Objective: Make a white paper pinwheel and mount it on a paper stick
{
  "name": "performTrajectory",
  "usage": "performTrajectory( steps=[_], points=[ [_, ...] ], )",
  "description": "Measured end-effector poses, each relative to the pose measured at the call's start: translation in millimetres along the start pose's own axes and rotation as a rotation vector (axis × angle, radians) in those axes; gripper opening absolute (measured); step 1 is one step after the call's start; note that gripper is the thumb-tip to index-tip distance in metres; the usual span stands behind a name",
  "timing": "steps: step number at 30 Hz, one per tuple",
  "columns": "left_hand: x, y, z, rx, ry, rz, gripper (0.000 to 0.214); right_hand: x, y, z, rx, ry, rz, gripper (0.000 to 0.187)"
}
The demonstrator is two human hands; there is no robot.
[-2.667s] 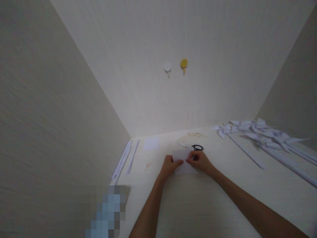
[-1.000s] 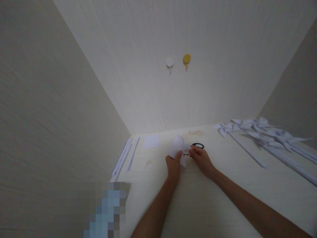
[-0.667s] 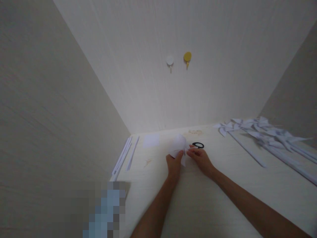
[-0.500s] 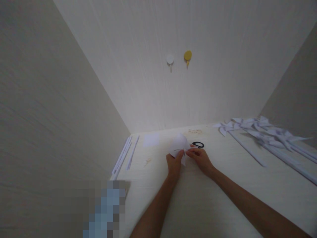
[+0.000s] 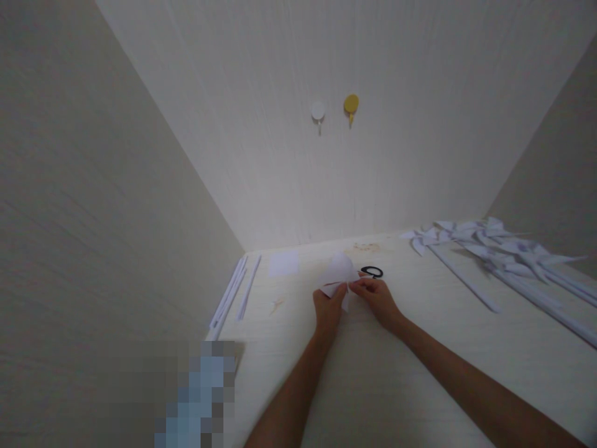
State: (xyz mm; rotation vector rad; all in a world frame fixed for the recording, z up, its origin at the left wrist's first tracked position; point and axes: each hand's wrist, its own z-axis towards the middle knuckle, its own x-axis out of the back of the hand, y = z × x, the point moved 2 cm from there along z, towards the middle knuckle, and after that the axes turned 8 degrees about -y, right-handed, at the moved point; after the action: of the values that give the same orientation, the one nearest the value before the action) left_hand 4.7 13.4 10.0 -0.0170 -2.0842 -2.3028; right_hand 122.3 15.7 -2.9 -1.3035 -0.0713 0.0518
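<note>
A folded piece of white paper (image 5: 339, 272) is held up just above the pale table (image 5: 373, 373). My left hand (image 5: 328, 308) pinches its lower edge from the left. My right hand (image 5: 379, 298) is closed with its fingertips at the same edge of the paper from the right. Black-handled scissors (image 5: 372, 271) lie on the table just behind my right hand.
Several white paper pinwheels on long sticks (image 5: 494, 255) are heaped at the right. White paper sticks (image 5: 236, 292) lie along the left wall, with a small white paper square (image 5: 284, 263) beside them. Two hooks, one white (image 5: 318, 112) and one yellow (image 5: 351, 104), hang on the back wall.
The paper lay flat on the table under both hands; now it is lifted and bent upward in my left hand. Over the last second my right fingertips closed in on its edge.
</note>
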Motion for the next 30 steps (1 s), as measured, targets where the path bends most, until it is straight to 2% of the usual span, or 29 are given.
performTrajectory(
  steps=[9, 20, 30],
  points=[
    [-0.3, 3.8, -2.0, 0.015, 0.039, 0.033, 0.022, 2.0, -1.6, 0.2, -0.007, 0.027, -0.085, 0.019],
    [-1.5, 3.6, -2.3, -0.042, -0.002, 0.054, 0.019, 1.0, 3.0, 0.7, 0.008, 0.011, 0.035, 0.023],
    [-1.0, 3.0, -1.9, -0.026, -0.020, 0.032, 0.021, 2.5, 1.5, -0.3, -0.004, 0.012, 0.041, 0.022]
  ],
)
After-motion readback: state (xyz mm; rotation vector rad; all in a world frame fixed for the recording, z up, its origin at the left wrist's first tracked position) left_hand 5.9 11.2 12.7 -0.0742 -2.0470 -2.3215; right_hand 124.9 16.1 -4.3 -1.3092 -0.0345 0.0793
